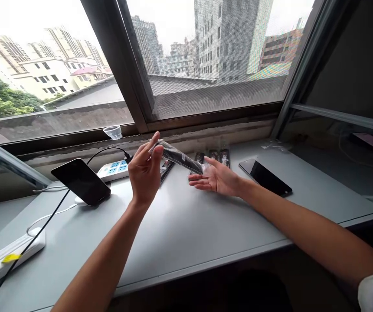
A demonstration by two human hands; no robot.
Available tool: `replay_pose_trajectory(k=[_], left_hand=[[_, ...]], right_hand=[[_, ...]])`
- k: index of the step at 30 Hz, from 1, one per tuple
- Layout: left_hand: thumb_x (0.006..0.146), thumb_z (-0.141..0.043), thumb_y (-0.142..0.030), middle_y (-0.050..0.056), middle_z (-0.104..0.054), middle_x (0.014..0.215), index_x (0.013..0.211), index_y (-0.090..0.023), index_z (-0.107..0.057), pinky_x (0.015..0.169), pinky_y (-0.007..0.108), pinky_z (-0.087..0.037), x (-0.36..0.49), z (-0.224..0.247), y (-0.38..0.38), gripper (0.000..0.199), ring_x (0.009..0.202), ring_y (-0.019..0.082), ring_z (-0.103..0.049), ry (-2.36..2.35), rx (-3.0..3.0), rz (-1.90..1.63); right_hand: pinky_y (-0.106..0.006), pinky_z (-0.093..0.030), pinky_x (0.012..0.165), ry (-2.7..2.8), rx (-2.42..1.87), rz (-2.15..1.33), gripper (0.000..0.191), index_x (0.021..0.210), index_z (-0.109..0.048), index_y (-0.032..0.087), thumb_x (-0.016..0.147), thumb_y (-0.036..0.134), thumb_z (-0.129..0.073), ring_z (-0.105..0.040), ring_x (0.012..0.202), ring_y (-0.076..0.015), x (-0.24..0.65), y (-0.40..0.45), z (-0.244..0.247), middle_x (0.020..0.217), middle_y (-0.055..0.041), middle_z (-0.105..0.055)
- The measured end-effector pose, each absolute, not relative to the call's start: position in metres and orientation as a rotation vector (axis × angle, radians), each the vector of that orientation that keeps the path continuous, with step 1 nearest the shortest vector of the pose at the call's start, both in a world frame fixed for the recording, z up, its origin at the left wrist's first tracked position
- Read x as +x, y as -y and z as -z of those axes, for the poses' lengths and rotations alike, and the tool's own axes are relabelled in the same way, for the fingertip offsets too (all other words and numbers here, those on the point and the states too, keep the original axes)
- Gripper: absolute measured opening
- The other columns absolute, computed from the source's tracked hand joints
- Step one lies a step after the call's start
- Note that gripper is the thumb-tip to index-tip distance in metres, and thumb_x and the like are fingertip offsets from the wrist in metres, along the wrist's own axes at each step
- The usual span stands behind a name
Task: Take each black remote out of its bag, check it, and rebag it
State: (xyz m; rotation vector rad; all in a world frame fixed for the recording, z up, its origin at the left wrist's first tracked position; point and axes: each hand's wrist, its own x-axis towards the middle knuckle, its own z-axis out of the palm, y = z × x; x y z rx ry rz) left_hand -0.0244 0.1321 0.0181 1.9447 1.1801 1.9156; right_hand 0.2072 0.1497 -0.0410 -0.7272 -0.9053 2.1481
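A long black item in a clear plastic sleeve (183, 158) is held aslant above the desk, its left end higher than its right. My left hand (145, 167) pinches the upper end between thumb and fingers. At the lower end is my right hand (219, 175), palm turned up, with the thumb above the sleeve and loosely extended fingers below it. What the wrapped item is cannot be made out. Behind my hands lie similar dark wrapped packages (224, 157), several in all, partly hidden by the hands and the held sleeve.
A black tablet on a stand (81, 181) is at left, near a white power strip (113, 169). Another white strip (11, 255) with cables lies nearer. Right of my hands is a dark flat tablet (266, 177). A clear plastic cup (113, 131) sits by the window.
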Motion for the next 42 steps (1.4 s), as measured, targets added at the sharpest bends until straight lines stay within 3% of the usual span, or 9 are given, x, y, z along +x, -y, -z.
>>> replay_pose_trajectory(k=[5,15,19,22,24,28,33,37,42], left_hand=[[0.102,-0.067,-0.037,0.004,-0.080,0.107,0.102,-0.022,-0.083,0.098,0.033,-0.058,-0.023,-0.031,-0.131,0.022,0.104,0.021,-0.075,-1.158,1.986,-2.017],[0.104,-0.060,-0.032,0.008,-0.072,0.132,0.141,-0.024,-0.062,0.093,0.041,-0.066,-0.049,-0.036,-0.145,0.038,0.111,0.024,-0.075,-1.073,1.779,-1.996],[0.102,-0.062,-0.033,0.010,-0.060,0.150,0.140,-0.024,-0.063,0.121,0.057,-0.044,-0.054,-0.041,-0.137,0.039,0.143,0.031,-0.054,-1.441,2.360,-1.939],[0.090,-0.078,-0.048,0.009,-0.044,0.165,0.150,-0.027,-0.055,0.132,0.063,-0.018,-0.049,-0.037,-0.131,0.067,0.158,0.038,-0.029,-1.439,2.998,-1.428],[0.092,-0.076,-0.050,0.012,-0.052,0.159,0.158,-0.025,-0.046,0.129,0.061,-0.028,-0.044,-0.027,-0.130,0.076,0.151,0.038,-0.042,-1.277,3.164,-0.909],[0.100,-0.065,-0.038,0.011,-0.072,0.131,0.152,-0.023,-0.054,0.096,0.042,-0.058,-0.043,-0.005,-0.134,0.055,0.113,0.031,-0.071,-1.285,3.048,-0.367],[0.099,-0.065,-0.048,0.008,-0.073,0.127,0.141,-0.027,-0.065,0.083,0.037,-0.057,-0.065,0.009,-0.142,0.047,0.102,0.029,-0.073,-1.422,2.811,-0.337],[0.101,-0.062,-0.048,0.005,-0.077,0.114,0.133,-0.026,-0.070,0.083,0.035,-0.057,-0.070,0.016,-0.141,0.039,0.095,0.023,-0.073,-1.338,2.564,-0.290],[0.091,-0.075,-0.057,0.009,-0.068,0.137,0.153,-0.028,-0.053,0.096,0.041,-0.058,-0.051,0.016,-0.127,0.072,0.114,0.028,-0.071,-1.253,2.531,-0.340]], right_hand=[[-0.023,-0.066,0.078,1.000,-0.689,-2.188,0.042,0.126,-0.066,0.014,0.104,0.050,-0.060,-0.079,0.084,-0.0162,0.214,-0.156,0.045,0.116,-0.0149,-0.078],[-0.018,-0.059,0.063,1.111,-0.583,-2.091,0.027,0.108,-0.075,0.020,0.091,0.041,-0.082,-0.071,0.073,-0.0116,0.218,-0.158,0.047,0.098,-0.0059,-0.077],[-0.017,-0.053,0.059,1.170,-0.667,-2.029,0.031,0.109,-0.079,0.019,0.086,0.037,-0.088,-0.065,0.067,-0.0085,0.216,-0.160,0.052,0.097,-0.0062,-0.076],[-0.019,-0.054,0.064,1.277,-0.727,-1.943,0.039,0.117,-0.080,0.019,0.085,0.040,-0.088,-0.067,0.070,-0.0094,0.218,-0.161,0.053,0.102,-0.0080,-0.077],[-0.020,-0.055,0.068,1.358,-0.744,-1.909,0.043,0.120,-0.080,0.020,0.083,0.042,-0.089,-0.072,0.077,-0.0119,0.222,-0.161,0.050,0.105,-0.0081,-0.078],[-0.025,-0.061,0.075,1.565,-0.904,-1.854,0.051,0.125,-0.078,0.022,0.080,0.041,-0.092,-0.079,0.093,-0.0215,0.237,-0.164,0.039,0.112,-0.0093,-0.078],[-0.026,-0.061,0.066,1.443,-1.085,-1.524,0.044,0.111,-0.077,0.020,0.074,0.036,-0.095,-0.077,0.089,-0.0220,0.250,-0.175,0.036,0.100,-0.0086,-0.078],[-0.030,-0.063,0.075,1.097,-0.860,-1.423,0.034,0.092,-0.069,0.022,0.073,0.037,-0.094,-0.072,0.085,-0.0176,0.245,-0.179,0.038,0.098,-0.0031,-0.075],[-0.028,-0.056,0.064,1.163,-0.934,-1.439,0.038,0.098,-0.075,0.021,0.078,0.049,-0.089,-0.066,0.071,-0.0155,0.232,-0.170,0.040,0.089,-0.0022,-0.074]])
